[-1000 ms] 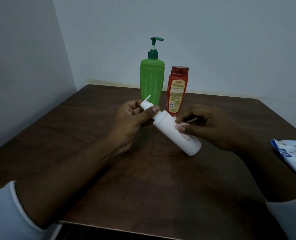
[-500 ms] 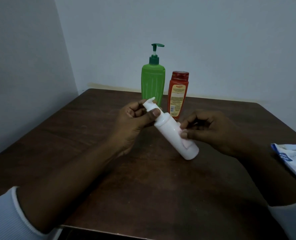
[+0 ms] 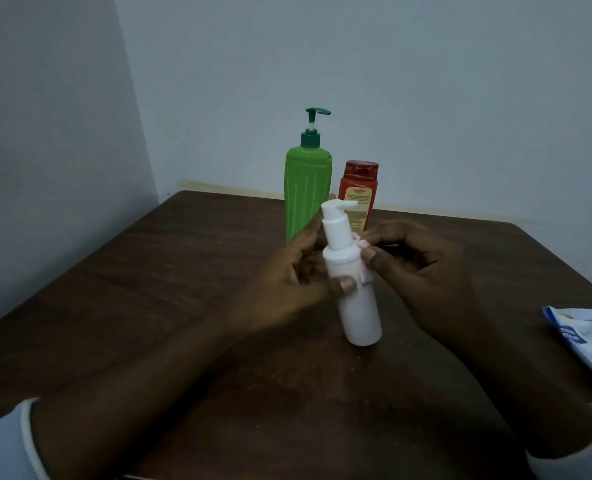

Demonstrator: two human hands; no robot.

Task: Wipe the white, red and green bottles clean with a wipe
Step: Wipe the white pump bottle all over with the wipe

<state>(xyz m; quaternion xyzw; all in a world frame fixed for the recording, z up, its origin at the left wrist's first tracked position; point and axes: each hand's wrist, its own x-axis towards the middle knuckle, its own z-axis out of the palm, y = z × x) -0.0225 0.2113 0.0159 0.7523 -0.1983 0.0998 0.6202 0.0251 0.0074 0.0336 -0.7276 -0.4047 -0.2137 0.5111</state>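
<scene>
smooth plastic white bottle (image 3: 351,271), matt wooden table (image 3: 190,271)

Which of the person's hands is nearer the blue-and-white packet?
Right. The right hand, pinching the wipe at the white bottle, is toward the packet; the left hand grips the bottle's other side, farther off.

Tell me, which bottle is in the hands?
The white bottle: the left hand grips it and the right hand pinches a wipe against it. The green bottle and red bottle stand free behind.

Perhaps a home, wooden table (image 3: 183,271), bare walls (image 3: 426,81)
</scene>
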